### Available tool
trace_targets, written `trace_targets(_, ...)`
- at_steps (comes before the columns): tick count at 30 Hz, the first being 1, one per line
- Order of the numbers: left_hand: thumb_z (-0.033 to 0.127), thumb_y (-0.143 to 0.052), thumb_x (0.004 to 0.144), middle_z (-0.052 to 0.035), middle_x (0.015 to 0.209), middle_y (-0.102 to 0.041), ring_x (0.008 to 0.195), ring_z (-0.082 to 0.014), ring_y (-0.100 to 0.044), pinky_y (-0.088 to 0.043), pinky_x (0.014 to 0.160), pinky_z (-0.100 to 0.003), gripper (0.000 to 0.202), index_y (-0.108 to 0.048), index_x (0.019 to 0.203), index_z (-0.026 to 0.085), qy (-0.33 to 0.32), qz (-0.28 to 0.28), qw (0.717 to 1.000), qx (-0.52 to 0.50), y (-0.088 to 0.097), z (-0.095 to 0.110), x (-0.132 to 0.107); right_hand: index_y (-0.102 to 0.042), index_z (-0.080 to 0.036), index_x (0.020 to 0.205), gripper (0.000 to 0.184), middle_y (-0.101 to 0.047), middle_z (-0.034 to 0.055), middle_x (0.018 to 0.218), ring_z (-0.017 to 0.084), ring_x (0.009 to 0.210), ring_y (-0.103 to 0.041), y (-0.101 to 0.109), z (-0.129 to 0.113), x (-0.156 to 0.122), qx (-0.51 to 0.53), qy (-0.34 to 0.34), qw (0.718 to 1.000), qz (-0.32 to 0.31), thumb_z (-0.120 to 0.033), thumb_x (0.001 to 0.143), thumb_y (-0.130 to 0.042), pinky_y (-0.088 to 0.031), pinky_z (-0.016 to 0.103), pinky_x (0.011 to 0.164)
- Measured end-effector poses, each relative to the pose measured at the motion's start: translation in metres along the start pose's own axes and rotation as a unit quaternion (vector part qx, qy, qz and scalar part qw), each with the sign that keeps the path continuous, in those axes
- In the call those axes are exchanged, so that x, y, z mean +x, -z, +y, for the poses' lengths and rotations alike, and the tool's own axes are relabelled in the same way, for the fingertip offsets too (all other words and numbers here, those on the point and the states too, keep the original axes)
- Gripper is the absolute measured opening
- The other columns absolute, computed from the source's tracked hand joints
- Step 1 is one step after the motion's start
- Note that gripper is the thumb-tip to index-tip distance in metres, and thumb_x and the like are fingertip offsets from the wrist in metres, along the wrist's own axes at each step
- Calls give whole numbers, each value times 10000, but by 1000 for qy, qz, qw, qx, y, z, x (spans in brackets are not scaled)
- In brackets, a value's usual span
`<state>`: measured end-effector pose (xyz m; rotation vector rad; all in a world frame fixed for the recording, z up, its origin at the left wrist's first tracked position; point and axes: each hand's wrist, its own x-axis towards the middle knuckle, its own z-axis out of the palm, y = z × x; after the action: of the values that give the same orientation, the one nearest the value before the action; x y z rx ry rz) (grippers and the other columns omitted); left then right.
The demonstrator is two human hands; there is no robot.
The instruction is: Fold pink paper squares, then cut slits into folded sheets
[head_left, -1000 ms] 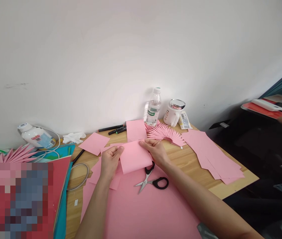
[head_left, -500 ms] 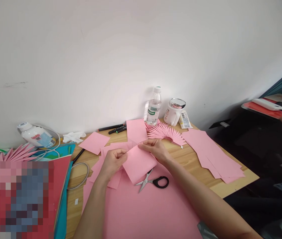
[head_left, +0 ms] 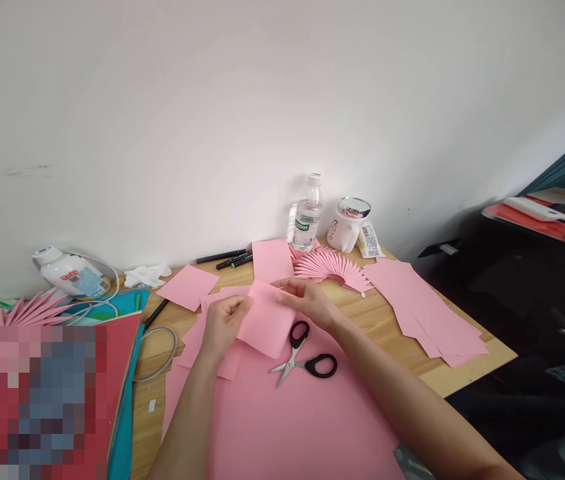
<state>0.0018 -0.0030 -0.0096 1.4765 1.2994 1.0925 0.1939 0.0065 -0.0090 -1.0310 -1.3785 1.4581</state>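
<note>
A square of pink paper is held up between both hands, tilted. My left hand pinches its left edge between thumb and fingers. At the upper right edge, my right hand grips it, thumb in front and fingers partly behind. Just below the square, black-handled scissors lie with blades apart on a large pink sheet. More pink paper pieces lie under and beside my left hand. Beyond my right hand is a pleated pink paper fan.
By the wall stand a water bottle and a white mug. Markers lie near the back edge. Pink sheets are stacked at right. At left are a white bottle, a cable and a red folder.
The pink square has turned and shifted a little left, uncovering the scissors' upper handle loop. Both hands have stayed on it, with the left moving slightly left.
</note>
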Motion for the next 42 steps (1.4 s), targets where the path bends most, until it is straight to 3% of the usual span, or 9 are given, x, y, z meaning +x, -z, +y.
trace_targets(4, 401, -618, 695, 3, 631, -542, 662, -137, -472, -386, 602, -234, 256, -674, 710, 151, -30, 118, 992, -28, 1, -7, 3, -616, -167, 1018, 488, -686, 71, 966, 214, 893, -630, -7, 2, 1, 84, -3, 996, -5, -319, 581, -772, -501, 341, 777)
trace_targets(7, 402, -612, 700, 8, 633, -548, 667, -139, -480, -399, 619, -233, 251, -677, 708, 159, -41, 144, 988, -22, -1, -7, 3, -642, -152, 945, 426, -695, 68, 903, 209, 862, -638, -13, 7, 2, 119, -9, 993, 11, -351, 587, -760, -504, 346, 773)
trace_targets(11, 416, -595, 713, 7, 650, -542, 657, -132, -474, -402, 635, -230, 273, -661, 696, 152, -51, 176, 983, -17, -2, -5, 2, -631, -143, 701, 326, -676, 19, 677, 139, 624, -620, -15, 10, 4, 128, -28, 989, 69, -377, 533, -784, -504, 281, 625)
trace_targets(14, 427, -589, 715, 3, 647, -528, 652, -132, -465, -399, 631, -227, 286, -651, 684, 149, -57, 195, 979, -10, -2, -5, 2, -599, -143, 636, 336, -646, -4, 603, 109, 544, -586, -14, 10, 6, 138, -40, 985, 93, -371, 496, -802, -502, 259, 573)
trace_targets(21, 424, -586, 720, 21, 600, -496, 628, -123, -457, -392, 627, -214, 279, -638, 660, 157, -58, 203, 977, 7, -4, -5, 1, -589, -136, 612, 353, -646, 5, 574, 121, 531, -592, -15, 6, 6, 153, -29, 979, 135, -334, 443, -827, -508, 264, 552)
trace_targets(26, 424, -591, 718, 28, 565, -471, 607, -118, -430, -375, 590, -211, 276, -658, 687, 159, -50, 234, 971, 6, 1, -7, 2, -617, -132, 684, 354, -665, 3, 637, 114, 577, -614, -15, 10, 6, 154, -47, 984, 82, -338, 474, -815, -520, 279, 633)
trace_targets(34, 409, -585, 729, 31, 520, -374, 559, -109, -350, -326, 533, -212, 265, -643, 661, 159, -61, 243, 968, 22, -1, 3, -2, -575, -133, 572, 338, -601, -28, 552, 82, 526, -564, -11, 9, 6, 129, -54, 986, 88, -354, 475, -811, -493, 247, 593)
trace_targets(42, 404, -593, 713, 26, 537, -451, 584, -121, -408, -362, 584, -215, 256, -663, 670, 162, -64, 222, 973, 17, -1, 2, 0, -612, -134, 637, 330, -613, -7, 635, 95, 597, -561, -8, 14, 8, 173, -51, 981, 78, -387, 519, -788, -483, 268, 662)
